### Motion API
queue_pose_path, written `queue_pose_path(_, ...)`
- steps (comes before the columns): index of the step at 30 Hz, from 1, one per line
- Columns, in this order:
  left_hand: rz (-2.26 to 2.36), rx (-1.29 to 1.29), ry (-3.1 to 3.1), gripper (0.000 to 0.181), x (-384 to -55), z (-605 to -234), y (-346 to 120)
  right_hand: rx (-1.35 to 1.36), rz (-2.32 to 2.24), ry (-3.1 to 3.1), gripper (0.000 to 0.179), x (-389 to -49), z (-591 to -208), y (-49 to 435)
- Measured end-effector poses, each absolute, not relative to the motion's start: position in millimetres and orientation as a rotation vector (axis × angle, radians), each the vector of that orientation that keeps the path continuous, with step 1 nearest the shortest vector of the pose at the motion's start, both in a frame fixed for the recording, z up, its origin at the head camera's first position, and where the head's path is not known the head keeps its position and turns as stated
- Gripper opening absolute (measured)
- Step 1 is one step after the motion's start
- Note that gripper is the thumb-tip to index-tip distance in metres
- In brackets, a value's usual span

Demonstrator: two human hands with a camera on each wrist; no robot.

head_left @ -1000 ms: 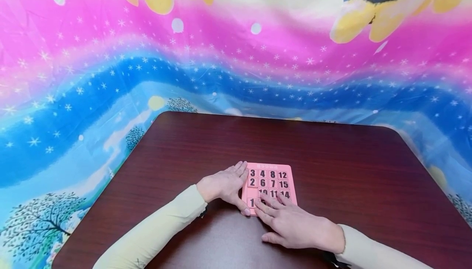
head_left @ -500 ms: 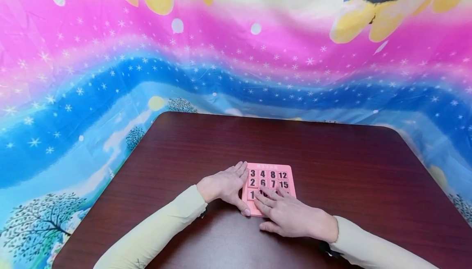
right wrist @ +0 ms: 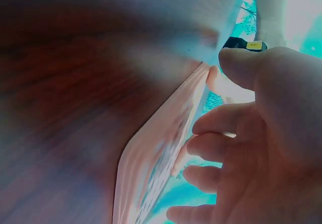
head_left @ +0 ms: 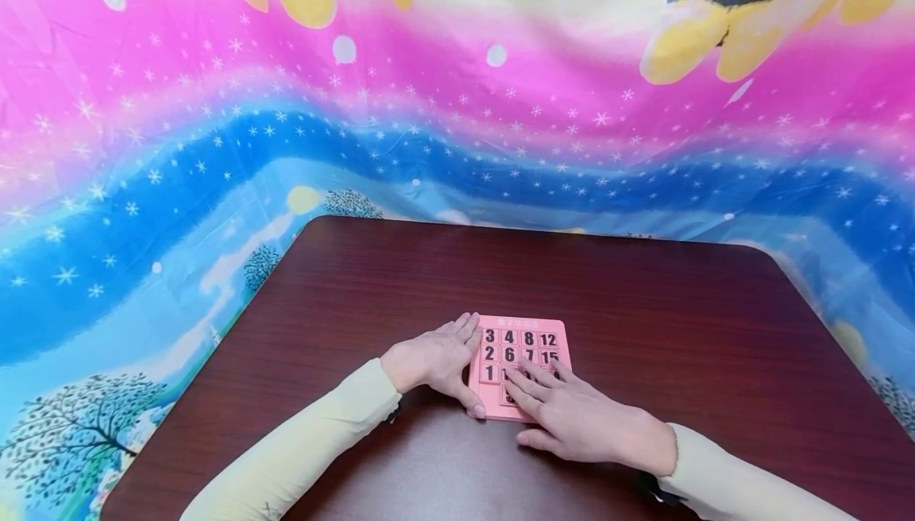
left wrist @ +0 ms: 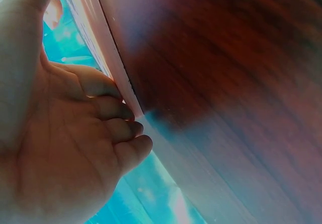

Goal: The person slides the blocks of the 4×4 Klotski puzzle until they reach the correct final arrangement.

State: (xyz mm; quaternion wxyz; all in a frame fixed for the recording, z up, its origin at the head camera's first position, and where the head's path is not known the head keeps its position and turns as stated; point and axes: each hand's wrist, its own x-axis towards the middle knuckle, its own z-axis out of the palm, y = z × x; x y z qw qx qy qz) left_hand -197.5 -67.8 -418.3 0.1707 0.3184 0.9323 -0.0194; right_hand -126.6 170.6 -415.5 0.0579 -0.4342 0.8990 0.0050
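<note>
Bracing pink number board at its left edge with spread, unclenched left hand, seemingly against sliding; laying outstretched right hand over numbered tiles, gripping nothing

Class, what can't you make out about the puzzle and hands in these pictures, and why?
- Head view: lower-right numbers on the pink board, covered by the right hand.
- Left wrist view: the board's numbers, seen nearly edge-on.
- Right wrist view: the numbers again, blurred and steeply angled.
- Head view: the rest of the left sleeve, cut off by the bottom edge.
</note>
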Motion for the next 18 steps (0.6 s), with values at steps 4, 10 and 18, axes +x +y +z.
queue_pose_path(4,-0.063,0.909,2.652,0.132,-197,-419,-68,-1.351,0.025,2.726,0.066,-119,-415,179)
queue_pose_path(10,-0.071,0.905,2.657,0.133,-198,-419,-68,-1.39,0.052,2.73,0.066,-114,-418,182)
queue_pose_path(18,-0.067,0.899,2.652,0.132,-197,-419,-67,-1.417,0.037,2.715,0.067,-116,-420,175)
